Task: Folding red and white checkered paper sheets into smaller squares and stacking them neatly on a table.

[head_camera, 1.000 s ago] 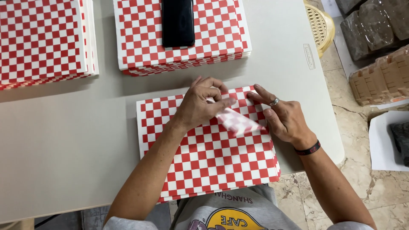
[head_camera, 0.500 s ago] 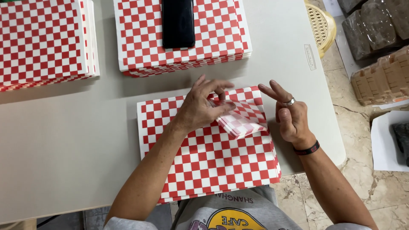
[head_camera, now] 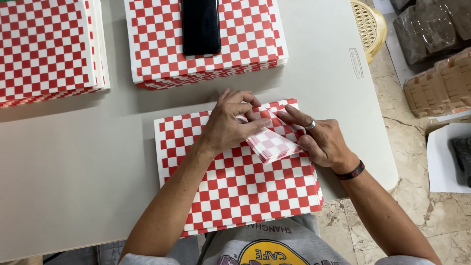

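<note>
A stack of red-and-white checkered paper sheets (head_camera: 235, 191) lies on the grey table in front of me. My left hand (head_camera: 228, 125) rests on its upper right part and pinches the top sheet's folded-over corner (head_camera: 271, 145), whose paler underside faces up. My right hand (head_camera: 319, 140), with a ring and a dark wristband, presses on the same fold from the right, fingers touching the left hand's fingertips.
Two more checkered stacks sit at the back: one at far left (head_camera: 46, 49), one in the middle (head_camera: 245, 44) with a black phone (head_camera: 201, 25) on it. The table's right edge (head_camera: 382, 147) is close. Beyond it are a yellow woven stool (head_camera: 369, 25) and wrapped bundles (head_camera: 431, 29).
My right hand, lifted with fingers spread half a second ago, has come back down onto the fold. The raised paper corner is now pressed flatter against the stack.
</note>
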